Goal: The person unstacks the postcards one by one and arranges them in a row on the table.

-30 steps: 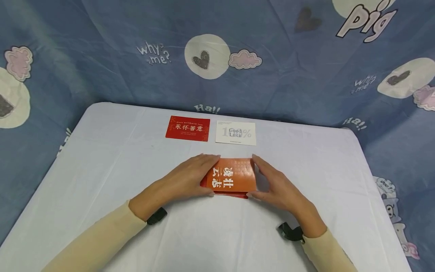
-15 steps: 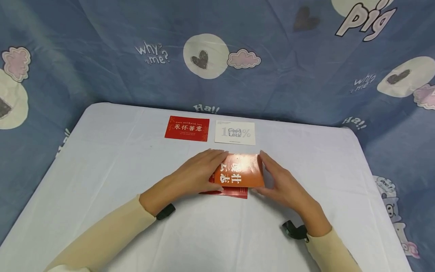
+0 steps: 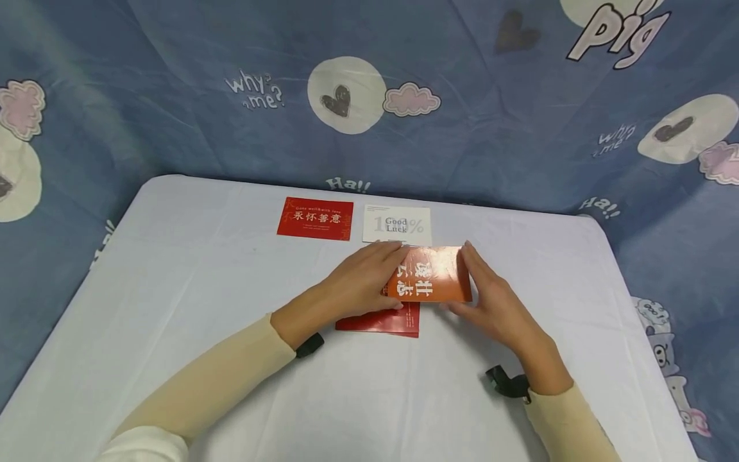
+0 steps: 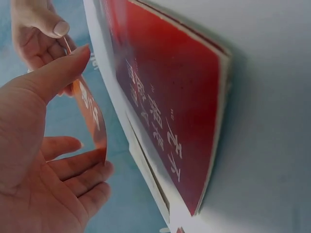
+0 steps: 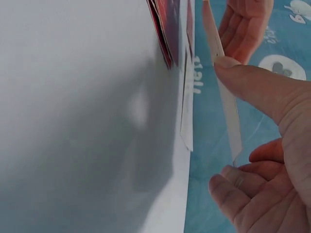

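Note:
An orange card [image 3: 441,273] with white characters hangs above the table between both hands. My left hand [image 3: 364,279] pinches its left end between thumb and fingers, as the left wrist view also shows. With thumb and fingertips my right hand [image 3: 499,308] grips its right end. Below and to the left of it lies a stack of red cards [image 4: 170,87], partly covered by the left hand in the head view. Farther back, a red card [image 3: 315,219] with white characters lies flat, and to its right a white "Good Luck" card [image 3: 397,223].
A white cloth covers the table [image 3: 190,289]. Behind it hangs a blue patterned curtain [image 3: 231,141], which also drapes at the sides. Dark wrist cameras [image 3: 508,383] sit on both wrists.
Both hands have lifted the orange card off the red stack and carried it right and away from the body. More of the red stack shows now.

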A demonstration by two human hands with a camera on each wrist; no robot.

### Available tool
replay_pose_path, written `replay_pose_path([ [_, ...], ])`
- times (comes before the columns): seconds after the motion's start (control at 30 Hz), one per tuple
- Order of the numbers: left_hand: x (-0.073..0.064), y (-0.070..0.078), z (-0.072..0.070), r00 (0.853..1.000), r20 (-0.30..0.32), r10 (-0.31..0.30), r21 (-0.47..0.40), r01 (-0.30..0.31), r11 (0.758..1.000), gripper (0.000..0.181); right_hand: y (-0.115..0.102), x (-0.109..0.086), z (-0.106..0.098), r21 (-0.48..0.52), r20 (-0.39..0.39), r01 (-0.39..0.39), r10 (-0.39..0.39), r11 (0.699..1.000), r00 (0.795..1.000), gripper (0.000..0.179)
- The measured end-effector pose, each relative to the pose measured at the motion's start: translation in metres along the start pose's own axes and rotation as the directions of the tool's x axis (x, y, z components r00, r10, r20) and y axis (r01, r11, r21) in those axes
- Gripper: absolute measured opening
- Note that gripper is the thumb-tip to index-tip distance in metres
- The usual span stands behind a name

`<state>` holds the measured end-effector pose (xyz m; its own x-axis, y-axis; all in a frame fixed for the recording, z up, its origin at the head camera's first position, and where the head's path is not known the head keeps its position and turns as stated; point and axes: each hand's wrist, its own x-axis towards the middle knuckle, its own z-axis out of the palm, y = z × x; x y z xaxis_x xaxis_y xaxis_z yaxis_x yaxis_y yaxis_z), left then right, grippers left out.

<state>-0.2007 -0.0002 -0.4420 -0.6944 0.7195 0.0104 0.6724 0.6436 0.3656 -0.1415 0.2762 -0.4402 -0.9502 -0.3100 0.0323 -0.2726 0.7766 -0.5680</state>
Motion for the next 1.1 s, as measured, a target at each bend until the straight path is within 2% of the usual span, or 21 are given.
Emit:
replay_pose_path([
  [0.13,0.012,0.000,0.002,1.000,0.001,0.003,-0.001,-0.003,1.000,0.100,0.003,0.003,-0.005,-0.010,-0.008,-0.019,0.019,1.000,1.000,0.103],
  [0.4,0.043,0.003,0.004,0.999,-0.023,0.027,0.036,-0.026,0.999,0.099,0.018,0.009,-0.016,-0.033,-0.074,-0.019,0.016,0.999,0.997,0.096],
  [0.6,0.064,0.002,0.004,1.000,0.002,0.025,0.031,-0.025,0.999,0.099,0.031,0.017,-0.021,-0.036,-0.102,-0.017,0.013,0.999,0.995,0.093],
  [0.9,0.102,0.002,0.004,0.999,0.033,0.037,0.007,-0.037,0.999,0.096,0.053,0.027,-0.034,-0.045,-0.116,-0.076,0.070,0.996,0.991,0.095],
  [1.1,0.125,-0.001,-0.001,0.999,0.036,0.021,0.022,-0.022,1.000,0.098,0.068,0.041,-0.040,0.017,-0.096,-0.130,0.131,0.991,0.987,0.092],
])
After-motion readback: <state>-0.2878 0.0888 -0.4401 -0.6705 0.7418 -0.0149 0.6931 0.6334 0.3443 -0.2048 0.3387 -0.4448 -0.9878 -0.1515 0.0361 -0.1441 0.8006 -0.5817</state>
